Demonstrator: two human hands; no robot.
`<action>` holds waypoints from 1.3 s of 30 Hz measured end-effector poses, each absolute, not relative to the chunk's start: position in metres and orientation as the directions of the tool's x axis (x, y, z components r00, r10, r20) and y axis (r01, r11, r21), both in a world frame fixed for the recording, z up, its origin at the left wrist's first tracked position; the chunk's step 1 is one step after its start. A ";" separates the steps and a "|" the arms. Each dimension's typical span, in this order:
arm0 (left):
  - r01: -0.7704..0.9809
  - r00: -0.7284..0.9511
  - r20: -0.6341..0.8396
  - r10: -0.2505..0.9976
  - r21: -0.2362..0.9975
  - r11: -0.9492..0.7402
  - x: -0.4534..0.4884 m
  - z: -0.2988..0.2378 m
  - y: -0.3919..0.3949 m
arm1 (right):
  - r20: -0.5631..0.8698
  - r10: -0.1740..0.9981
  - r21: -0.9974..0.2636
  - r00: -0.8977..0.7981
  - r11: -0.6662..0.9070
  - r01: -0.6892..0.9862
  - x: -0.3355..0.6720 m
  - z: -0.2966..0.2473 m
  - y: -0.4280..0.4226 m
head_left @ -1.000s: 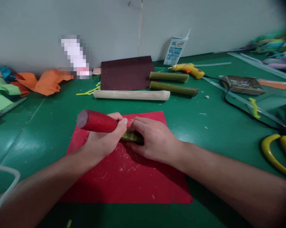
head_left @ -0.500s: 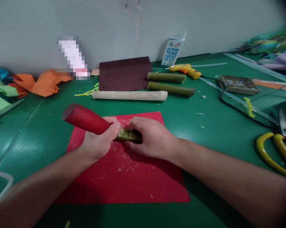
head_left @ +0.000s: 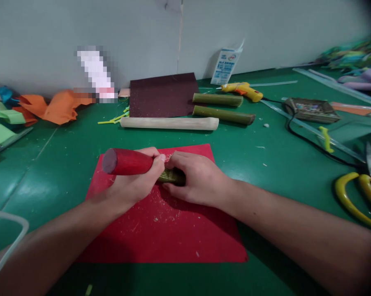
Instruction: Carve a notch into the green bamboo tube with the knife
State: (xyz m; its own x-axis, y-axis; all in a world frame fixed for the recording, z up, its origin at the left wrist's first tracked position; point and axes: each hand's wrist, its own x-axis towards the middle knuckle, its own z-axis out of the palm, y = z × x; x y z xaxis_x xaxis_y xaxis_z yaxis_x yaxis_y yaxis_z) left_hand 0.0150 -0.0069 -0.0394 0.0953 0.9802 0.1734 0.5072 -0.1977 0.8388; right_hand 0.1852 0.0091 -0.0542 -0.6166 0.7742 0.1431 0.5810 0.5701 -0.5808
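Observation:
My left hand (head_left: 139, 179) is wrapped round the thick red handle of a carving tool (head_left: 128, 161); its butt end points left toward me and its blade is hidden behind the fingers. Just to the right, my right hand (head_left: 200, 176) grips a short green bamboo piece (head_left: 171, 176) between thumb and fingers. Pale lines are cut into the bamboo's surface. Both hands are close together over a red sheet (head_left: 173, 242), which is scattered with fine pale shavings.
Behind lie a peeled pale stick (head_left: 170, 123), two green bamboo pieces (head_left: 218, 100) and a dark brown sheet (head_left: 161, 96). A yellow glue gun (head_left: 245, 90) with a black cord, a small framed box (head_left: 310, 109) and yellow-handled scissors (head_left: 346, 191) are on the right. Orange paper (head_left: 60, 107) is at left.
My left hand has moved a little right, closer to my right hand, and the red handle has swung with its butt end lower and further right. My right hand still grips the bamboo.

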 end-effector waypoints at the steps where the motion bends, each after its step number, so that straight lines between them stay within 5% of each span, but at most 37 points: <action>1: 0.491 0.099 0.169 0.981 0.849 -0.196 0.015 -0.040 -0.007 | 0.144 0.774 -0.586 -0.617 0.569 0.577 0.185 -0.054 0.009; 14: 0.435 0.014 0.167 0.986 0.887 -0.157 0.016 -0.042 -0.006 | 0.124 0.788 -0.582 -0.603 0.550 0.599 0.186 -0.053 0.011; 26: 0.429 0.104 0.338 0.935 0.833 -0.348 -0.006 -0.044 -0.020 | 0.367 0.701 -0.425 -0.612 0.711 0.559 0.189 -0.057 0.012; 33: 0.148 -0.048 0.406 0.912 0.906 -0.396 -0.011 -0.041 -0.012 | 0.444 0.642 -0.455 -0.625 0.762 0.460 0.191 -0.056 0.013; 39: 0.158 -0.010 0.402 0.915 0.905 -0.396 -0.008 -0.035 -0.016 | 0.489 0.609 -0.474 -0.624 0.787 0.396 0.194 -0.057 0.013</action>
State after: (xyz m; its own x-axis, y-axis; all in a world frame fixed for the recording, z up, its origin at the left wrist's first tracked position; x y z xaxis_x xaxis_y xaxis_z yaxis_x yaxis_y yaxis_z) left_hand -0.0079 -0.0165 -0.0355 -0.0099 0.9155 0.4022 0.1577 -0.3958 0.9047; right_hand 0.1936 0.0134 -0.0570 -0.6242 0.6090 0.4894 0.3960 0.7866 -0.4738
